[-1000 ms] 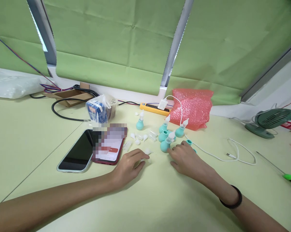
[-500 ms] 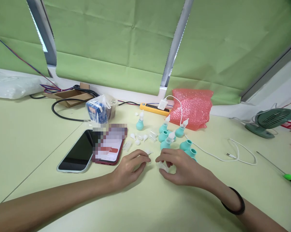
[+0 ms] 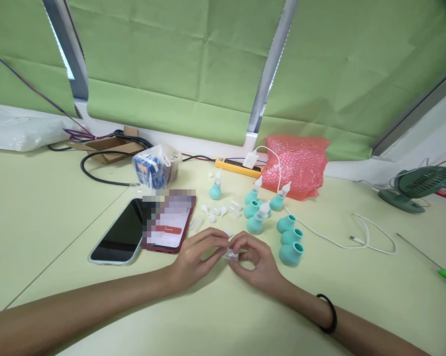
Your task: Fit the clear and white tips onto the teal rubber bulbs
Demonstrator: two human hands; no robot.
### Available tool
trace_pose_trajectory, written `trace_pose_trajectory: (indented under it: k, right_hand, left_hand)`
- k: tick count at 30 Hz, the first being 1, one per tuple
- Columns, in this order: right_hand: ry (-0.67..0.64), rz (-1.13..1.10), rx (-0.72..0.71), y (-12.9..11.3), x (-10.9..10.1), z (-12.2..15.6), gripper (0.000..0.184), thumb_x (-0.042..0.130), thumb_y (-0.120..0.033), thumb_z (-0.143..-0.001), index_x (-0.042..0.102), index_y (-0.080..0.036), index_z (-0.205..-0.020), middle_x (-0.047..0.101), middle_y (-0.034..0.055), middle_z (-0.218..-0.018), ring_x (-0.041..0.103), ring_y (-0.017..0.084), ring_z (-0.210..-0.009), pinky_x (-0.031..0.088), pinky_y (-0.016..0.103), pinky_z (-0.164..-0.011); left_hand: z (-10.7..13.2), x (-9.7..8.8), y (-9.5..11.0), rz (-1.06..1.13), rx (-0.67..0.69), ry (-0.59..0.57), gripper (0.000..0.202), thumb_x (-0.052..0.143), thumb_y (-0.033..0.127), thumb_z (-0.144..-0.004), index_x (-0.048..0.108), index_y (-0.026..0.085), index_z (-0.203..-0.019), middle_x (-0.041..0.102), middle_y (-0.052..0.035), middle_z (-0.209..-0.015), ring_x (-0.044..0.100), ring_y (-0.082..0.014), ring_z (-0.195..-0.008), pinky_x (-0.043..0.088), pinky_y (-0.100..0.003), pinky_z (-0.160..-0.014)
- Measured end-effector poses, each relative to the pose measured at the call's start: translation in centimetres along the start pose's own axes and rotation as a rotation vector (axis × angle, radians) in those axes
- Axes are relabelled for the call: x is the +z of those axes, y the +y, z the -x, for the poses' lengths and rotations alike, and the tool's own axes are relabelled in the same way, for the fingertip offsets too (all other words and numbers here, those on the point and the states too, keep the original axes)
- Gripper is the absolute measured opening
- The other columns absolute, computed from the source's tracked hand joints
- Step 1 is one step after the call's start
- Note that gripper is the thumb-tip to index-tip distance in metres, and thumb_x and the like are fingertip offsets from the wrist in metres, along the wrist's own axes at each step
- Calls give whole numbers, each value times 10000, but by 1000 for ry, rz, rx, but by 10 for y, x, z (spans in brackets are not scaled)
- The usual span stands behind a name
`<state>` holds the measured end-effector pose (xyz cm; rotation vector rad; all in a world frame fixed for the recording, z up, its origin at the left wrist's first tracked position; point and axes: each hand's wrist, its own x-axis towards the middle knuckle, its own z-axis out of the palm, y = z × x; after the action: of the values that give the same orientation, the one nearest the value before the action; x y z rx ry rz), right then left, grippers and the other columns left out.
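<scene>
Between the fingertips of both hands is a short clear plastic tube (image 3: 233, 256), low over the table. My right hand (image 3: 258, 262) pinches it from the right with thumb and fingers. My left hand (image 3: 202, 254) is closed in a pinch at the tube's left end; what its fingertips hold is mostly hidden. Just behind the hands lie a white nozzle tip (image 3: 228, 232), more small white tips (image 3: 223, 211) and loose clear tubes (image 3: 234, 207). Right of them stand teal rubber bulbs, some with clear nozzles fitted (image 3: 255, 225), others with open necks (image 3: 291, 253).
Two phones (image 3: 115, 235) (image 3: 176, 222) lie left of the parts. Behind are a wrapped blue package (image 3: 148, 168), a yellow power strip (image 3: 237, 168) and pink bubble wrap (image 3: 297, 165). A white cable (image 3: 330, 241), a screwdriver (image 3: 419, 252) and a green fan (image 3: 411, 188) are at right.
My right hand has moved left with the clear tube, bringing it to my left fingertips. The front teal bulbs at right are now uncovered. My left hand has barely moved.
</scene>
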<state>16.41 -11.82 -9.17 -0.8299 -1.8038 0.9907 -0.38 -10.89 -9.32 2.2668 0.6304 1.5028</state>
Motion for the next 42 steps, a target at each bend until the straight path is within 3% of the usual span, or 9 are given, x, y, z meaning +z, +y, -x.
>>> trace_pose_trajectory:
  k: [5,10,13,21,28,32,42]
  right_hand:
    - [-60,-126,87,1,1,1,144,551,-90,-674,458,-186,-727,470,17,-800,516,118,-696,480,236,-590]
    - [-72,-220,181,-1,1,-1,204,588,-103,-654,429,-195,-743,468,-5,-782,517,103,-667,469,237,-609]
    - [-83,-241,223,-1,1,-2,236,601,-97,-642,419,-196,-755,481,-15,-761,534,110,-672,462,249,-625]
    - [-93,-267,238,-3,0,-2,223,579,-90,-673,410,-192,-775,517,-8,-747,548,125,-707,445,258,-636]
    - [-43,-249,213,-2,-1,-2,230,595,-75,-645,420,-187,-745,481,-10,-768,527,110,-674,441,234,-592]
    - [-20,-238,203,-2,-1,-2,219,591,-90,-657,416,-189,-744,487,-6,-759,522,114,-676,444,240,-593]
    - [-31,-241,217,-1,-2,-1,263,612,-112,-649,403,-202,-780,496,-5,-795,543,120,-704,450,233,-593]
  left_hand:
    - [-1,-1,1,48,31,-80,185,538,7,-729,582,115,-872,601,-84,-874,578,-137,-821,497,-221,-705]
    - [-2,-2,3,33,51,-43,196,551,4,-719,584,105,-884,626,-90,-836,590,-149,-817,508,-230,-718]
    - [-1,-2,3,28,89,-80,196,536,-11,-720,585,109,-866,604,-107,-890,585,-152,-833,507,-225,-706]
    - [-1,-1,1,76,114,-141,233,485,-33,-729,578,119,-880,532,-125,-958,550,-167,-897,491,-237,-712]
    - [-3,1,1,68,-12,-70,253,522,3,-726,556,133,-940,615,-61,-836,587,-134,-794,495,-229,-696]
    - [-2,1,1,26,-44,-43,299,554,15,-710,549,143,-980,641,-49,-874,607,-125,-790,504,-205,-713]
    - [1,1,0,28,10,-57,361,551,23,-725,514,163,-1056,635,-45,-962,609,-125,-845,508,-191,-746]
